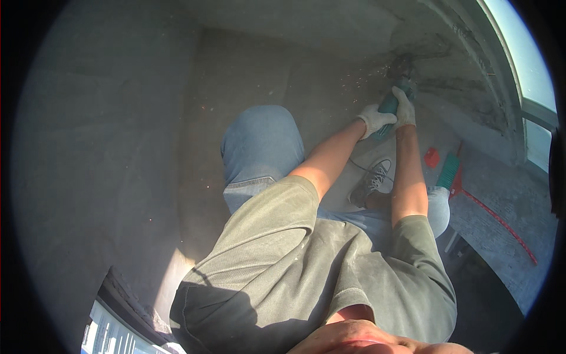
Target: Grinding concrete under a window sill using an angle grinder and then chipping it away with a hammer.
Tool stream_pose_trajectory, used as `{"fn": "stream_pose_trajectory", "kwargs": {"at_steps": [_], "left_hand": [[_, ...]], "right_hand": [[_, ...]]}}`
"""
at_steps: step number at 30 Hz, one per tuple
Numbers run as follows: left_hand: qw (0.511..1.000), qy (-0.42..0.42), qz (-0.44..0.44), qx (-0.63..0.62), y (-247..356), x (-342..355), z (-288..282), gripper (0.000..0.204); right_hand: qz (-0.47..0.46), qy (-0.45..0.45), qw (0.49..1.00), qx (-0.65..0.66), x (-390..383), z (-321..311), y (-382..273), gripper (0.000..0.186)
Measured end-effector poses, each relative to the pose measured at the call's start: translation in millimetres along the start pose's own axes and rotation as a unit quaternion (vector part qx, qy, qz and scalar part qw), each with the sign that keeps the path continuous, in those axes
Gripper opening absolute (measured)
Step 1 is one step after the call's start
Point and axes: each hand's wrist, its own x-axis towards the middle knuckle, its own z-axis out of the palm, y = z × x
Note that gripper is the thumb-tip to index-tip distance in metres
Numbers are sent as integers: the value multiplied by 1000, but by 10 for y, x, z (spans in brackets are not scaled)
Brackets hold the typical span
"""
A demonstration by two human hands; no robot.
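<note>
Both my hands wear white work gloves and grip a teal angle grinder [391,105]. My left hand [375,120] holds its rear body; my right hand [405,109] holds nearer the head. The grinder's head [402,66] is pressed against the grey concrete floor [330,76] close to the base of the wall, and small sparks scatter to its left. A thin black cord [361,168] runs back from the tool over the floor. I crouch, with a knee in blue jeans [259,141] to the left of my arms and a grey laced shoe [371,180] under them.
A broom with a teal head [449,171] and a long red handle [501,221] lies on the floor at the right, next to a small red-orange object [432,157]. A curved wall with a window [525,65] rises at the upper right. A dark ledge [127,301] sits at the lower left.
</note>
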Motion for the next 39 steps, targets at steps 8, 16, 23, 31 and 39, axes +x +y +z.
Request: {"fn": "stream_pose_trajectory", "kwargs": {"at_steps": [8, 16, 23, 31, 39], "left_hand": [[1000, 3, 12, 18, 0, -14, -20, 49], [1000, -7, 6, -27, -49, 12, -1, 48], [1000, -8, 30, -2, -128, 97, -19, 43], [1000, -4, 26, -3, -67, 49, -37, 44], [1000, -6, 12, 13, -87, 85, -48, 43]], "right_hand": [[-3, -1, 1000, 5, 31, -5, 42, 40], [-14, 6, 1000, 6, 12, -8, 45, 42], [-20, -10, 1000, 8, 68, -31, 76, 40], [-22, 20, 1000, 3, 90, -20, 97, 38], [-22, -1, 1000, 5, 105, -21, 104, 41]]}}
